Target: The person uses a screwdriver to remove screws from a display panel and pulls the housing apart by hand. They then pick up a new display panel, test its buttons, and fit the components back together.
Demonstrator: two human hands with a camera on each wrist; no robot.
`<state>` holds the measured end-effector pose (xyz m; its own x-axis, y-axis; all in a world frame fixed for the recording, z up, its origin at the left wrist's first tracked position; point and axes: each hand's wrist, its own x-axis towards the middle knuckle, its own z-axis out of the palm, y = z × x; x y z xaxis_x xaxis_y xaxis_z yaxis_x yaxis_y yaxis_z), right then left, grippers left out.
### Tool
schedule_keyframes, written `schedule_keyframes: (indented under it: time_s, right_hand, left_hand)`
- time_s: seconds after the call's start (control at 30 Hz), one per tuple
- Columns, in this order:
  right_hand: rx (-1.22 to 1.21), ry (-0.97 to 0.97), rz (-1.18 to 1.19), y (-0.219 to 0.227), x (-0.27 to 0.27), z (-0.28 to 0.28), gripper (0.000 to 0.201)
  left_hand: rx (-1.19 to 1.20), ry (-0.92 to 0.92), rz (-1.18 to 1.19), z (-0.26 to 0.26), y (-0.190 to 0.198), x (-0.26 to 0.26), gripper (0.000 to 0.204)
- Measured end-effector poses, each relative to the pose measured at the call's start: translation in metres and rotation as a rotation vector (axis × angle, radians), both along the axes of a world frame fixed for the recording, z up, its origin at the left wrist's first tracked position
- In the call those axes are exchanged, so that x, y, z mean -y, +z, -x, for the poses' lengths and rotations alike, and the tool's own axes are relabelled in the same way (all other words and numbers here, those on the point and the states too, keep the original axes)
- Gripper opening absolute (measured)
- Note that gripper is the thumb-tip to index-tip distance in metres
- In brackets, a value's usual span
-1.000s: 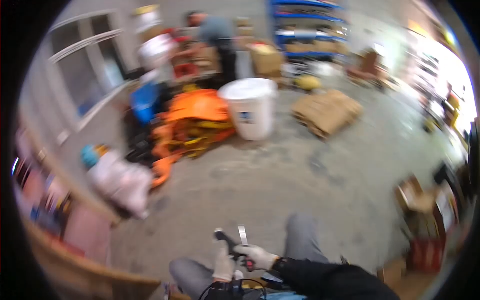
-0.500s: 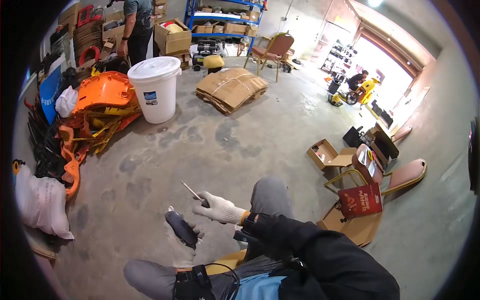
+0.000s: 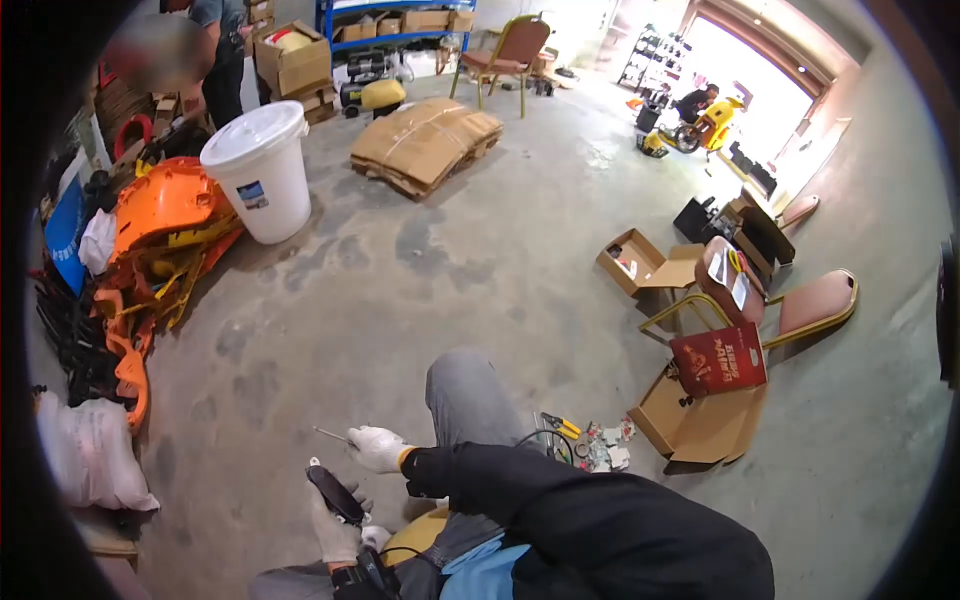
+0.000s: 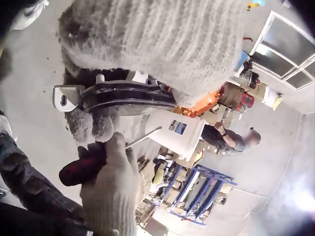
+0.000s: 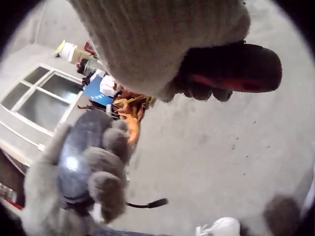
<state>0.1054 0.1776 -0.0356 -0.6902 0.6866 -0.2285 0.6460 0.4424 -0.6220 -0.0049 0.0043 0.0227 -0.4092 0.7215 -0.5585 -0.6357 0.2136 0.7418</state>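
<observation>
My gloved left hand [image 3: 332,530] grips a glossy black oval part [image 3: 338,495], fingers wrapped about its side. In the left wrist view a pale bracket with a hole [image 4: 67,98] sticks out at the part's end. A short black cable [image 5: 147,204] trails below that hand in the right wrist view. Just above and right of it in the head view, my gloved right hand [image 3: 378,449] holds a screwdriver [image 3: 330,433]. Its black and red handle [image 4: 83,169] lies inside the curled fingers, and the thin metal shaft [image 4: 142,137] points away from the palm.
Pliers [image 3: 562,426] and small parts lie on the floor beside my knee. An open carton [image 3: 700,430] and a chair [image 3: 815,305] stand right. A white bucket [image 3: 262,180], orange panels [image 3: 165,205] and flattened cardboard [image 3: 425,145] are ahead. A person [image 3: 220,50] stands back left.
The head view has swung right. My hands were close together a second ago, the right overlapping the black part; they are now apart, each keeping hold of its thing.
</observation>
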Motion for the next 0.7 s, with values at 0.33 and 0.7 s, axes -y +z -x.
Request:
schedule_keyframes:
  time_s: [0.33,0.7]
  right_hand:
    - [-0.299,-0.227,0.711,0.048,0.03,-0.01,0.033]
    - [-0.397,-0.04,0.306,0.077,0.032,-0.004,0.033]
  left_hand:
    - [0.28,-0.059,-0.233,-0.014,0.001,0.006,0.061]
    - [0.171,-0.017,-0.131,-0.009,-0.005,0.015,0.067]
